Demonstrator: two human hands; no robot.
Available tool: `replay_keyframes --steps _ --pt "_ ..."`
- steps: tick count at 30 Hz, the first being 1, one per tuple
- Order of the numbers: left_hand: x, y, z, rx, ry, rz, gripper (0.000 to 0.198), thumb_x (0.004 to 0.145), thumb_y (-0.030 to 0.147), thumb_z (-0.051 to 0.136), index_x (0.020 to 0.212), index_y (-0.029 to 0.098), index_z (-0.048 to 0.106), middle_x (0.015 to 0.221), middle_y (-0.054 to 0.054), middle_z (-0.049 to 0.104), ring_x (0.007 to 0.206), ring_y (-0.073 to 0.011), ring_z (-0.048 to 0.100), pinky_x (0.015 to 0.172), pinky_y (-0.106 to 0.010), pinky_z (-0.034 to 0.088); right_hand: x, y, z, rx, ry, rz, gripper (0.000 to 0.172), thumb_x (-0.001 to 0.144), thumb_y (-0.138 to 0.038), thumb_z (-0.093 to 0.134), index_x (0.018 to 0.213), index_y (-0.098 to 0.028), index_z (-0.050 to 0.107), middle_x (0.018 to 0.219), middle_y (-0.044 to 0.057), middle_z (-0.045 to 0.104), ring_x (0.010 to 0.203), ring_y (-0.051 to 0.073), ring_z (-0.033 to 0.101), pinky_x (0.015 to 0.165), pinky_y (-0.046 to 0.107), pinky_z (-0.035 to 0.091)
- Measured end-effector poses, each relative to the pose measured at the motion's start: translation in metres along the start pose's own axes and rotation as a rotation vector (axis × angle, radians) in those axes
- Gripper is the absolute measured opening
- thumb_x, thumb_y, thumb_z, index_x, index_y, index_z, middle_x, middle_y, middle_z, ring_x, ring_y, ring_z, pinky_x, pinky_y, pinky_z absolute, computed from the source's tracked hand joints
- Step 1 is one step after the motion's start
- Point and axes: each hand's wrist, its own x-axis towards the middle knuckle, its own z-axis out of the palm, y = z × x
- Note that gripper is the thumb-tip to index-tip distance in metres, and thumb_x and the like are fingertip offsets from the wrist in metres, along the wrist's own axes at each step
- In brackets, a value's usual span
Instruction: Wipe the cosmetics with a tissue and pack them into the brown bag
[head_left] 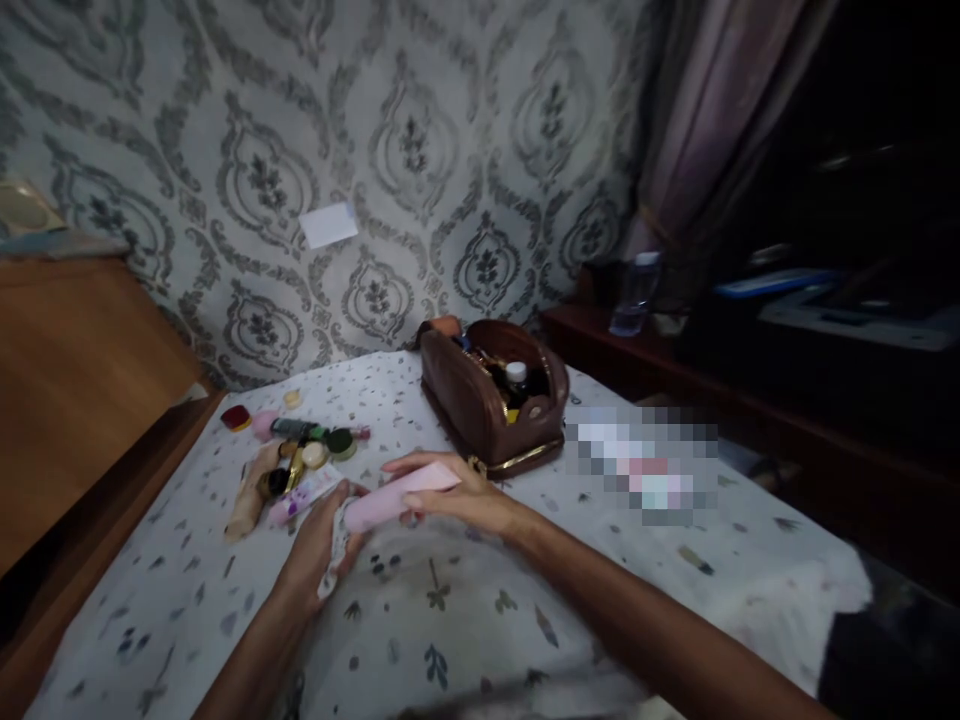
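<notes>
My right hand (476, 497) is wrapped round a plain pink bottle (384, 502), thumb on top, and holds it tilted above the patterned tablecloth. At the bottle's lower left end, my left hand (313, 545) grips a small white patterned cloth (336, 556), which touches that end. Some of the left fingers are hidden behind the cloth and bottle. Just past the left hand lies a white and purple tube (313, 490). A brown toiletry bag (469, 405) stands unzipped beyond my right hand, with a white-capped bottle (516, 374) among its contents.
Several cosmetics lie at the left, including a beige tube (251, 495), a dark green-lidded jar (341, 443) and a red item (236, 417). A blurred-out patch covers things at the right. A clear bottle (636, 295) stands on the dark ledge. The patterned wall closes off the back.
</notes>
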Motion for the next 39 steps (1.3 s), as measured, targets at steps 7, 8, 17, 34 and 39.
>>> replay_keyframes --steps 7,8,17,34,39 --pt "-0.001 0.022 0.017 0.387 0.336 0.570 0.051 0.090 0.065 0.038 0.090 0.020 0.062 0.076 -0.002 0.061 0.068 -0.0190 0.056 0.053 -0.026 0.041 -0.025 -0.016 -0.007 0.105 0.305 -0.095 0.043 0.065 -0.050 0.082 0.087 -0.015 0.070 0.070 0.001 0.067 0.061 0.013 0.063 0.059 0.024 0.046" --pt "-0.003 0.025 0.023 0.419 0.350 0.655 0.048 0.092 0.062 0.036 0.090 0.020 0.062 0.075 -0.002 0.060 0.069 -0.0195 0.055 0.055 -0.027 0.042 -0.032 -0.019 -0.008 0.093 0.358 -0.094 0.041 0.066 -0.051 0.081 0.084 -0.016 0.070 0.070 0.000 0.067 0.062 0.013 0.061 0.061 0.025 0.046" --pt "-0.025 0.054 0.087 0.465 0.371 0.775 0.045 0.094 0.058 0.033 0.083 0.024 0.060 0.075 -0.001 0.062 0.071 -0.0197 0.058 0.062 -0.029 0.044 -0.095 -0.059 -0.038 -0.091 0.516 -0.180 0.032 0.073 -0.048 0.076 0.088 -0.020 0.069 0.092 0.003 0.061 0.083 0.016 0.056 0.071 0.025 0.044" --pt "0.010 0.037 0.158 0.608 -0.017 0.559 0.049 0.093 0.064 0.033 0.097 0.025 0.063 0.056 0.001 0.058 0.042 -0.0155 0.048 0.039 -0.026 0.038 -0.171 -0.050 -0.092 -0.406 0.796 -0.266 0.033 0.070 -0.037 0.083 0.099 -0.032 0.069 0.078 0.001 0.070 0.066 0.018 0.064 0.058 0.028 0.055" --pt "0.024 0.055 0.159 0.964 0.015 0.988 0.031 0.097 0.041 0.041 0.115 0.026 0.061 0.080 -0.002 0.074 0.051 -0.0159 0.062 0.047 -0.025 0.045 -0.178 -0.054 -0.112 -0.429 0.752 -0.265 0.012 0.078 -0.038 0.075 0.088 -0.032 0.072 0.074 0.002 0.072 0.062 0.020 0.067 0.054 0.029 0.056"
